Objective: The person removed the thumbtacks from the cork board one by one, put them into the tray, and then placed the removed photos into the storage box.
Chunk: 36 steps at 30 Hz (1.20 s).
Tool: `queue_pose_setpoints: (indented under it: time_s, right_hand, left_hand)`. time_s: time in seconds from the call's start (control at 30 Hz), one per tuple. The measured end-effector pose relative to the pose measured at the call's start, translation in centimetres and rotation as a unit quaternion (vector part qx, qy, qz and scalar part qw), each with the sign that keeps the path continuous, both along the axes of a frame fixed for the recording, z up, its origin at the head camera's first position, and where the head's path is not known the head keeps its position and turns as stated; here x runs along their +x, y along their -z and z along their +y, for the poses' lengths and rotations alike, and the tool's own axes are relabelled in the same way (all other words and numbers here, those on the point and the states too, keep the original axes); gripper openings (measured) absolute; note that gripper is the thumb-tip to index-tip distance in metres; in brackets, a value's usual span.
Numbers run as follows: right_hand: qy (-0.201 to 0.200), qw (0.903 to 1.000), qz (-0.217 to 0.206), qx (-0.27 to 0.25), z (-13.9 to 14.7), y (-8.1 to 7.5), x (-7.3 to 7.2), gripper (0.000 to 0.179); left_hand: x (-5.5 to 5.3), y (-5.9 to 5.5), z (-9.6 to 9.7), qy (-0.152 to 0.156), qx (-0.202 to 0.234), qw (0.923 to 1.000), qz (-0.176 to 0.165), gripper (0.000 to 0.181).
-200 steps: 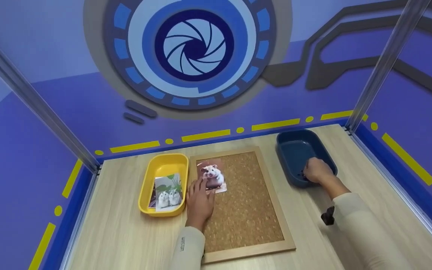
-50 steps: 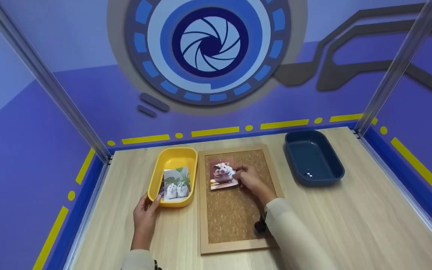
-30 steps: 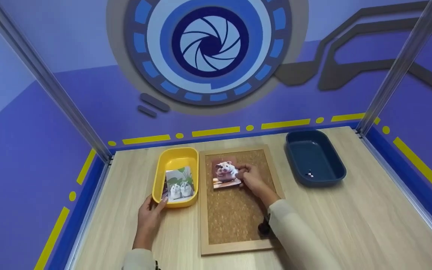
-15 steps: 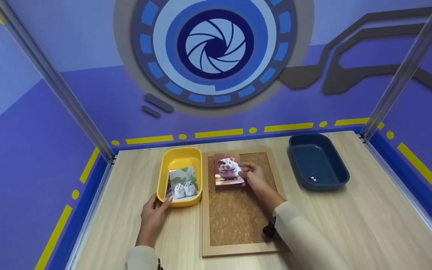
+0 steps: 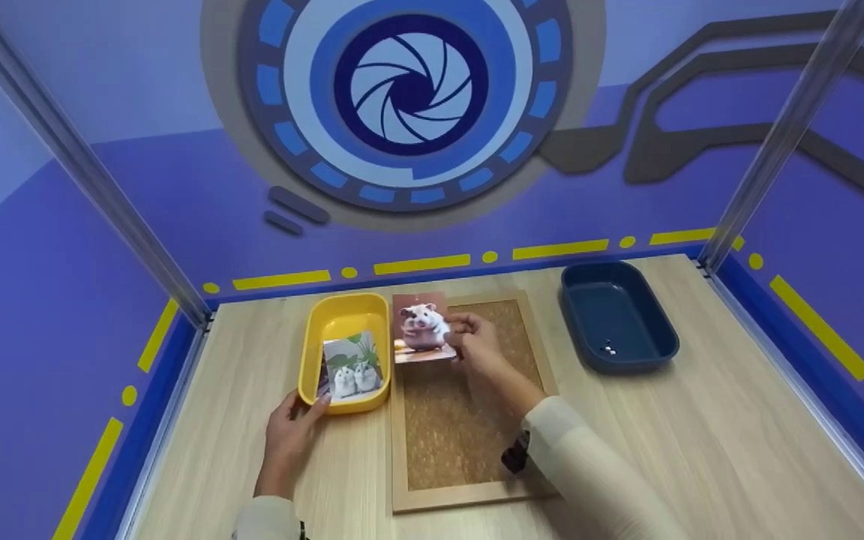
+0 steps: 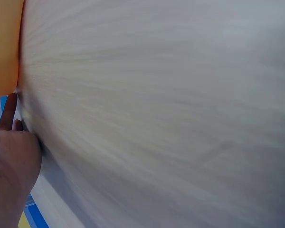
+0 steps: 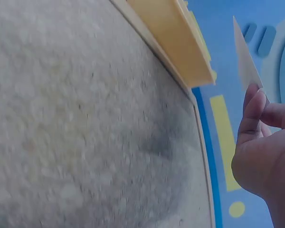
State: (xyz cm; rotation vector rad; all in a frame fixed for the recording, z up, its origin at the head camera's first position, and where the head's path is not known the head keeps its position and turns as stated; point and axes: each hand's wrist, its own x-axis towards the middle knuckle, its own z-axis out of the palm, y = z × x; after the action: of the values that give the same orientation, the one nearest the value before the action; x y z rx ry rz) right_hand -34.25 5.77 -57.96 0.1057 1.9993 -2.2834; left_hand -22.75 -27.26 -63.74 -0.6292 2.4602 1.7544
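My right hand (image 5: pixel 479 346) pinches the right edge of a hamster photo (image 5: pixel 421 330) between thumb and fingers. In the right wrist view the photo (image 7: pixel 247 61) stands edge-on, raised above the cork board (image 5: pixel 447 435). At the near left corner of a yellow bin (image 5: pixel 382 352), my left hand (image 5: pixel 291 433) holds the rim, thumb over the edge and fingers outside. Inside that bin lies a photo of two white hamsters (image 5: pixel 353 367), partly covering a darker photo. The left wrist view shows the left hand (image 6: pixel 12 152) with its fingers at the orange-looking bin wall (image 6: pixel 4 47).
A dark blue bin (image 5: pixel 619 315) stands to the right of the board, with a few small shiny pieces (image 5: pixel 608 348) near its front end. Patterned blue walls (image 5: pixel 139 202) close off the wooden table (image 5: pixel 664 450) at the back and sides.
The right hand was in the blue bin, then came to the board's photo; now the photo is lifted and moved left toward the yellow bin. The left hand went from the photo to the yellow bin.
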Motion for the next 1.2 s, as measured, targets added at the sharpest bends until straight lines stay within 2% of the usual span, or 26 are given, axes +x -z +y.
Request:
queue_pose_setpoints:
  time_s: [0.23,0.57,0.7,0.87,0.97,1.2]
  right_hand:
    - [-0.014,0.9993,0.011,-0.033,-2.2,-0.1,0.5,0.041]
    - [-0.041,0.9990,-0.013,0.006,-6.5,0.0,1.1,0.041]
    - [-0.060,0.9975,-0.015,0.035,-8.1,0.0,1.6,0.040]
    - [-0.087,0.9926,-0.003,0.085,-9.5,-0.1,2.2,0.040]
    - [-0.105,0.9888,0.007,0.106,-9.9,-0.1,2.4,0.039]
    - [-0.137,0.9772,0.021,0.161,-10.2,-0.6,3.3,0.041]
  left_hand:
    - [-0.2,-0.1,-0.2,0.004,-0.023,0.9994,-0.024,0.090]
    - [-0.3,0.1,-0.5,-0.003,-0.023,0.9992,-0.031,0.094]
    - [-0.2,0.1,-0.6,0.002,-0.021,0.9993,-0.030,0.091]
    - [-0.1,0.2,-0.4,0.008,-0.026,0.9995,-0.013,0.085]
    - [-0.1,0.1,0.0,0.006,-0.030,0.9995,-0.006,0.083]
    - [-0.1,0.3,-0.2,0.004,-0.027,0.9995,-0.013,0.084]
